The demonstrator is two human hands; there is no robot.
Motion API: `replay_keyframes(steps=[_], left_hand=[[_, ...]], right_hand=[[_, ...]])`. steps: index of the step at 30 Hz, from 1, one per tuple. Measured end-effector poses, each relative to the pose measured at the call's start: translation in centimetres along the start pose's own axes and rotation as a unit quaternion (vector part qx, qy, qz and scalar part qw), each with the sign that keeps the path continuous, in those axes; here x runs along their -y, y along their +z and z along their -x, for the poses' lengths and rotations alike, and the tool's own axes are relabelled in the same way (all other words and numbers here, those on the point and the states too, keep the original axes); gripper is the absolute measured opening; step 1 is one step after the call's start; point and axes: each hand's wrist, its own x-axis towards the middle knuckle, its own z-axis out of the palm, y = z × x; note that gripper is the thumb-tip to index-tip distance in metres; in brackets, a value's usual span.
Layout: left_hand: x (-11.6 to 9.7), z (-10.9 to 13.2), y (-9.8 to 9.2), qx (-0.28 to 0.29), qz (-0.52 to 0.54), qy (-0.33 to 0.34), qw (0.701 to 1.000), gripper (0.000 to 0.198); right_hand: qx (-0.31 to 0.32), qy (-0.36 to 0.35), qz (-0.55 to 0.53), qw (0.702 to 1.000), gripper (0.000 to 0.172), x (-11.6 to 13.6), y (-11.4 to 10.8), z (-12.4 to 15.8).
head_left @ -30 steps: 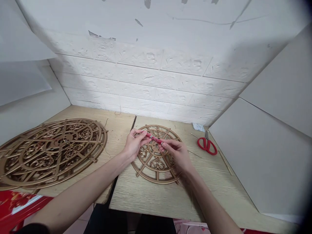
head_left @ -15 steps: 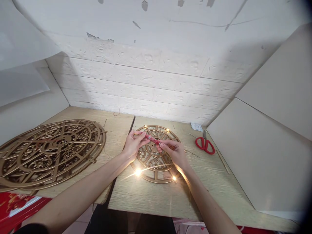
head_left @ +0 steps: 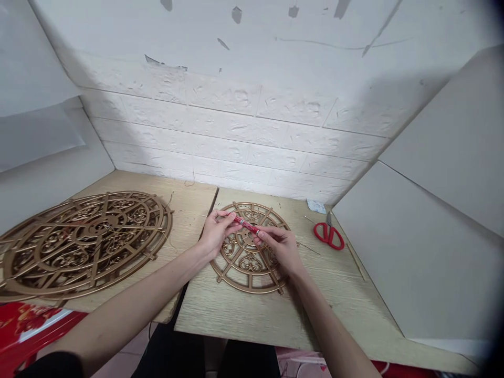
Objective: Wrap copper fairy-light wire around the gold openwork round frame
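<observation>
Both hands hold a thin red stick-like object point(head_left: 246, 224) above a small round gold filigree disc point(head_left: 246, 262) on the wooden tabletop point(head_left: 244, 315). My left hand point(head_left: 218, 232) pinches the object's left end. My right hand point(head_left: 279, 247) pinches its right end, fingers curled. The disc lies flat under both hands and its middle is partly hidden by them.
A larger gold filigree disc point(head_left: 82, 244) lies on the left board. Red-handled scissors point(head_left: 329, 234) lie at the back right, with a thin stick point(head_left: 356, 261) beside them. White brick-pattern wall behind, white panels at both sides. Red material point(head_left: 23, 328) shows at lower left.
Small lights on the small disc's rim were glowing half a second ago and are dark now. The hands stay on the red object, almost unmoved.
</observation>
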Motion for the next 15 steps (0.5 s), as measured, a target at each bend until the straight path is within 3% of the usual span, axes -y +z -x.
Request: replay_keyframes(steps=[4, 9, 15], left_hand=[[-0.4, -0.5, -0.1, -0.005, 0.03, -0.016, 0.999, 0.018], [-1.3, -1.3, -0.5, -0.036, 0.069, -0.029, 0.997, 0.013], [-2.1, -1.3, -0.4, -0.011, 0.091, -0.053, 0.994, 0.009]], right_hand=[[0.002, -0.001, -0.044, 0.999, 0.029, 0.2, -1.2, -0.3], [-0.049, -0.02, -0.118, 0.992, 0.022, 0.6, -3.1, -0.4], [-0.069, -0.066, -0.131, 0.987, 0.022, 1.4, -4.6, -0.2]])
